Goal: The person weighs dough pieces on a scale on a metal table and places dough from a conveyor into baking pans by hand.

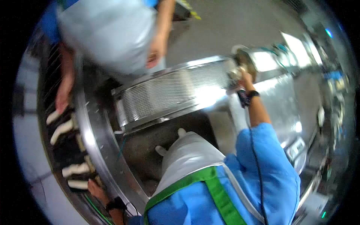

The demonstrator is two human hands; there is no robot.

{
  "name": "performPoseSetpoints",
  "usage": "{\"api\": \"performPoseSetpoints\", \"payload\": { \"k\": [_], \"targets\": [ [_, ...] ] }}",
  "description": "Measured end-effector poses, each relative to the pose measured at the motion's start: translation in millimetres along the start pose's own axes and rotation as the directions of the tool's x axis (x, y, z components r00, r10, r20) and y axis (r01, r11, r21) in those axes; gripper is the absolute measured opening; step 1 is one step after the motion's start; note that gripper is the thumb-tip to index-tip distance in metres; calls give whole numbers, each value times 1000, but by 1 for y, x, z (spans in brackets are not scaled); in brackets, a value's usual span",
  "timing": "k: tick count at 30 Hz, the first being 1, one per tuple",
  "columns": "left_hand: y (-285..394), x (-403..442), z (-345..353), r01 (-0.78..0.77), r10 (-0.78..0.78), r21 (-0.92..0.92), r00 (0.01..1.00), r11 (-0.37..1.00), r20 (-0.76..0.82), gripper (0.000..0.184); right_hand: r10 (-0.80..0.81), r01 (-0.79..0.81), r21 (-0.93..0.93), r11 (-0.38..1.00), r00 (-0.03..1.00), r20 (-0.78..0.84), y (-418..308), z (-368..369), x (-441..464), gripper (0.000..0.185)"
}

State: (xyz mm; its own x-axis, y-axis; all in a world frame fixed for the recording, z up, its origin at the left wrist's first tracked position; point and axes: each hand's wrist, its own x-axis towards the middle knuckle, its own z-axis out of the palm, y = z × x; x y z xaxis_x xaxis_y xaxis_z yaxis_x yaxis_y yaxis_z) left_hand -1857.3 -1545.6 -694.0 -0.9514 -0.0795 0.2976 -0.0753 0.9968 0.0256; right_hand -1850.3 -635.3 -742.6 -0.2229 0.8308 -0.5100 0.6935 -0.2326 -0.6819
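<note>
My left hand (98,190) reaches over the dark conveyor at the lower left, fingers stretched out beside the right end of a pale, stick-shaped piece (77,184). Whether they touch it is hard to see. Just above lies a second pale, lumpy piece (75,170), with small brownish bits next to it. My right hand (245,80) is stretched far out to the right end of a metal mesh conveyor (168,92). Its fingers are closed around something blurred and pale that I cannot make out.
Opposite stands a co-worker in a pale apron (108,30); one hand (63,99) touches a pale piece (54,116), the other hand (155,54) hangs over the mesh. A curved steel rim (88,131) borders the dark conveyor. Metal machinery (266,62) stands at the right.
</note>
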Motion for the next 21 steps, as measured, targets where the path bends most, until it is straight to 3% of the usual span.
{"api": "performPoseSetpoints", "payload": {
  "k": [1,2,3,4,5,6,7,8,9,10,12,16,17,19,20,21],
  "targets": [
    [4,-3,-17,-190,189,100,982,977,19,25,-332,355,-245,902,934,131,6,3,-1,49],
    [16,-5,-22,-266,277,195,960,944,-33,24,-621,659,-413,628,745,244,11,6,-4,44],
    [14,-6,-22,-30,29,-79,999,996,-16,23,-574,621,-487,614,775,264,16,13,24,39],
    [56,4,-44,153,-180,-307,982,940,-63,23,-526,583,-559,589,802,283,20,20,50,34],
    [42,4,-39,258,-256,-261,966,930,41,25,-475,547,-627,554,827,301,24,27,77,29],
    [62,9,-46,246,-277,-282,958,927,-75,26,-478,543,-834,98,760,440,19,38,78,26],
    [60,8,-53,504,-481,-367,862,782,158,26,-470,420,-821,-388,676,568,14,49,80,24],
    [50,-3,-40,232,-241,-103,967,967,-85,28,-416,435,-760,-482,650,636,8,39,69,21],
    [49,-6,-39,221,-238,-123,960,967,-145,30,-388,616,-664,-425,539,748,-2,33,44,26],
    [46,-7,-41,259,-276,-159,956,953,-99,30,-459,687,-677,-264,528,715,3,27,28,24],
    [41,-15,-44,304,-321,-207,945,930,-54,29,-534,744,-665,-63,538,653,4,12,-10,22],
    [32,-26,-53,233,-249,-169,966,958,-76,22,-594,804,-585,104,522,611,-31,-21,-108,30],
    [24,-36,-48,183,-195,-121,976,976,-97,20,-610,857,-377,353,516,602,-16,-41,-68,35],
    [16,-57,-40,228,-251,-163,958,960,-137,21,-821,882,-469,-48,232,521,-9,-74,-86,39],
    [19,-61,-53,236,-252,-159,964,959,-89,22,-834,858,-474,-199,106,541,-33,-74,-175,33],
    [20,-65,-67,248,-257,-146,966,958,-42,23,-838,854,-477,-208,97,537,-37,-77,-187,33]
  ]
}}
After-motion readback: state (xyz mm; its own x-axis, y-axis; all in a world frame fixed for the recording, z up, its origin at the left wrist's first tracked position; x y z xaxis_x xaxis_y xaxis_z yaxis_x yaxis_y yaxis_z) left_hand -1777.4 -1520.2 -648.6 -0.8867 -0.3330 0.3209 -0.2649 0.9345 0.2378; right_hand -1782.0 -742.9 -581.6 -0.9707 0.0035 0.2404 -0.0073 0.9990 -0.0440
